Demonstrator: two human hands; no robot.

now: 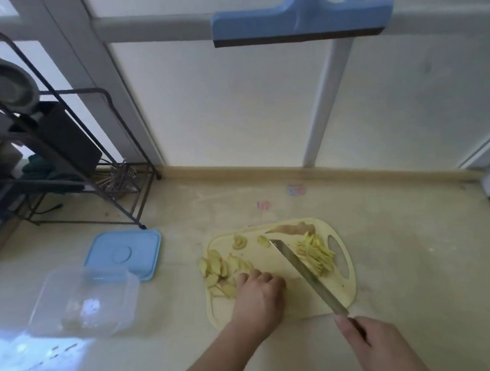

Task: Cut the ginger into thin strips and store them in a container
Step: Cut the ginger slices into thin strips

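Table: beige table, cutting board as my landmark.
Container: left of board, light, lid off.
Ginger slices: board's left, thin, slippery; left hand grip curled beside them, contact unclear.
Strips: board's right.
Knife: right hand grip clenched on handle.

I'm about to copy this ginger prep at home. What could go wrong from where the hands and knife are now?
1. The left hand reaches for the ginger slices close beside the knife blade, so a slip could nick the fingers.
2. The cut strips lie near the cutting board handle hole and right edge, so a sweep might push some onto the counter.
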